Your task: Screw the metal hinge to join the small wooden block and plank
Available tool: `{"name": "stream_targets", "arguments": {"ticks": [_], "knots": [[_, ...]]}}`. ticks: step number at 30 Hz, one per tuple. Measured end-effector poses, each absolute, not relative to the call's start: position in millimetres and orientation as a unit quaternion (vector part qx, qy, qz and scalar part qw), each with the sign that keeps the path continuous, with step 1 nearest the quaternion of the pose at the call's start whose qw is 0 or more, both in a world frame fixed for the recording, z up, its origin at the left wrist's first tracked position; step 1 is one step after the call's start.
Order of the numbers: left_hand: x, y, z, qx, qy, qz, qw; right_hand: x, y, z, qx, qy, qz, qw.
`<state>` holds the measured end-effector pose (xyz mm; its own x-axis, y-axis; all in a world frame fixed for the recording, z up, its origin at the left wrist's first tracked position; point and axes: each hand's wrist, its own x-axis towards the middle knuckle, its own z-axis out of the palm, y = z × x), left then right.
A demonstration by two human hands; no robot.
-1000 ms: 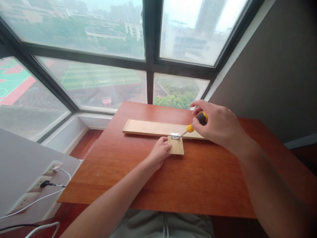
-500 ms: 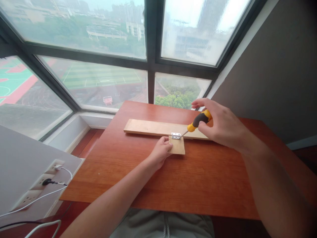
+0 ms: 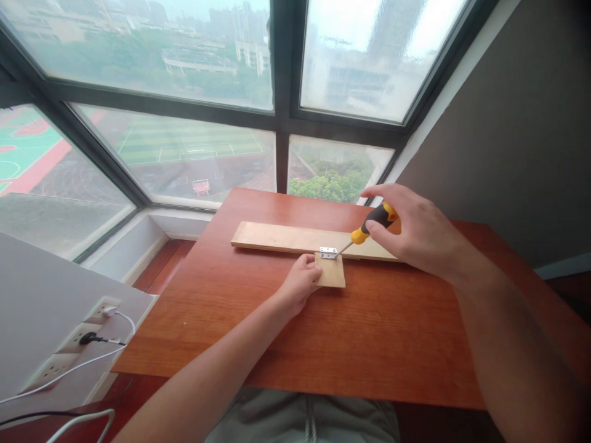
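My left hand (image 3: 301,284) pinches the left edge of a small square wooden board (image 3: 331,274). A silver metal hinge (image 3: 328,252) lies across that board's far edge and the near edge of a long pale wooden plank (image 3: 281,237). In my right hand (image 3: 415,231) is a screwdriver (image 3: 378,218) with a yellow and black handle, held at a slant. Its tip meets the right end of the hinge's near leaf; the screw there is too small to make out. My right index finger is lifted off the handle.
All of this is on a reddish-brown wooden table (image 3: 221,332). Large windows (image 3: 194,154) rise behind its far edge, and a grey wall (image 3: 517,154) stands to the right. Power sockets (image 3: 74,338) with plugged-in cables are on the low wall at left.
My right hand has shifted slightly to the right, and its fingers have moved on the screwdriver handle. The left hand, small board and hinge have stayed put.
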<state>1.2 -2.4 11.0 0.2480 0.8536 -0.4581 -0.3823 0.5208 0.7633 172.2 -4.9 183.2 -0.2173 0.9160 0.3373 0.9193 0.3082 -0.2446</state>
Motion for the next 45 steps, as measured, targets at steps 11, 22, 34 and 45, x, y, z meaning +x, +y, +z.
{"name": "stream_targets", "arguments": {"ticks": [11, 22, 34, 45], "knots": [[1, -2, 10, 0.26, 0.448, 0.418, 0.746, 176, -5, 179, -0.562, -0.783, 0.045, 0.262], [1, -3, 8, 0.266, 0.445, 0.419, 0.745, 165, -10, 173, -0.62, -0.741, 0.027, 0.255], [1, -2, 11, 0.264, 0.451, 0.412, 0.746, 171, -4, 172, -0.634, -0.726, 0.021, 0.265], [1, -2, 11, 0.255, 0.45, 0.416, 0.748, 177, -5, 180, -0.608, -0.756, 0.004, 0.241]]}}
